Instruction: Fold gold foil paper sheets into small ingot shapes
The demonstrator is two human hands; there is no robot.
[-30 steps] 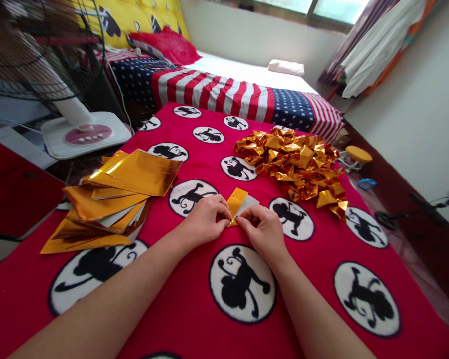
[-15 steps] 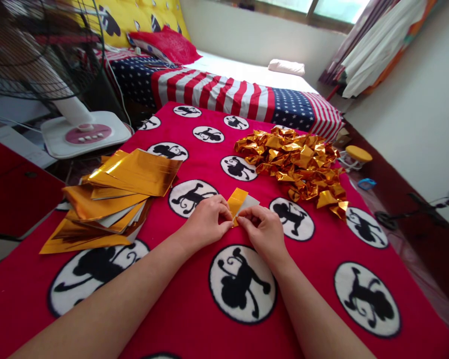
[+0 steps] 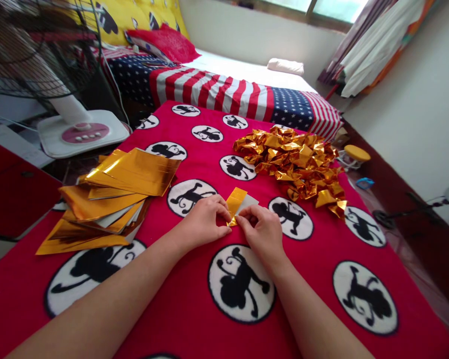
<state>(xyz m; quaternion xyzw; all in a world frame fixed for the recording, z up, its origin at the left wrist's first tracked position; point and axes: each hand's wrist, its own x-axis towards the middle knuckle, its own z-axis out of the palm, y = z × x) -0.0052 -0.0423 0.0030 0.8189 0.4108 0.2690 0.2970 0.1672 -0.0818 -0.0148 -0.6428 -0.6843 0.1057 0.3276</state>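
Observation:
A small sheet of gold foil paper point(image 3: 236, 199), partly folded so that a pale grey-white underside shows on its right, lies on the red cloth between my hands. My left hand point(image 3: 209, 219) pinches its near left edge between thumb and fingers. On the near right side, the fingertips of my right hand point(image 3: 261, 227) close on the same sheet. The near corner of the paper is narrow and bent. My fingers cover parts of both edges.
Flat gold foil sheets point(image 3: 115, 199) lie in a loose stack at the left. A heap of folded gold foil pieces point(image 3: 292, 159) sits at the back right. The red cloth point(image 3: 164, 309) has monkey prints. A white fan base point(image 3: 84, 132) stands beyond the left edge; a bed point(image 3: 217, 94) is behind.
The view has shifted very slightly. Both hands stay on the gold foil paper, with the fingertips a little apart and more of its folded near end showing between them.

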